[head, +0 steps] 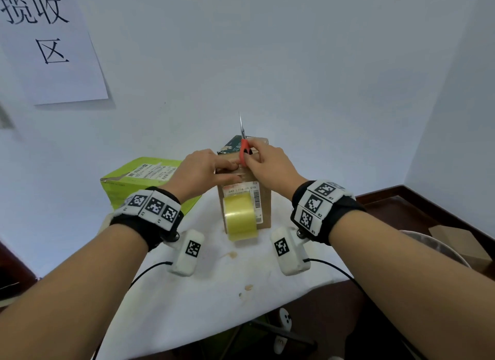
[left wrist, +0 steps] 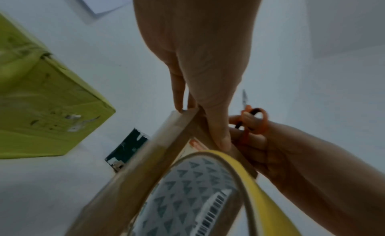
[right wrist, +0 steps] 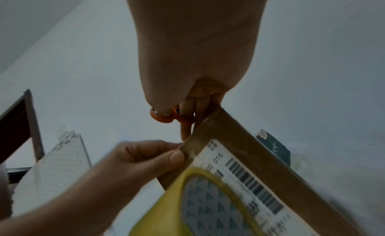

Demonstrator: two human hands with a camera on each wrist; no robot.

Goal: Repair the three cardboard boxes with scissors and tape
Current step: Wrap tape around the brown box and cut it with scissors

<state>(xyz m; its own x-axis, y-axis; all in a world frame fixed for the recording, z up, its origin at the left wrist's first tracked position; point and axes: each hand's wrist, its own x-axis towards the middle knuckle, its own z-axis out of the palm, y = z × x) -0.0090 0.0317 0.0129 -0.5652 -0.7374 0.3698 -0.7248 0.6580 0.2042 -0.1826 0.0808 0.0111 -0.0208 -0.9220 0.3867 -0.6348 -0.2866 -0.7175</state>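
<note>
Boxes numbered three on the worktop [head: 187, 292]: green box [head: 139, 180], brown box [head: 263, 196] mid-taping, dark box [head: 231, 145] behind; one tape roll [head: 241, 216] hung against it; left hand [head: 203, 172] pinched the strip, right hand [head: 270, 164] gripped the single scissors [head: 243, 145], blades together; cutting seemed next

You have three boxes on the table — a brown one [head: 265, 199], a green one [head: 139, 180] and a dark one [head: 231, 145] behind the brown. One tape roll [head: 239, 216], one pair of scissors [head: 243, 145] — and one paper sign [head: 51, 43] on the wall.
</note>
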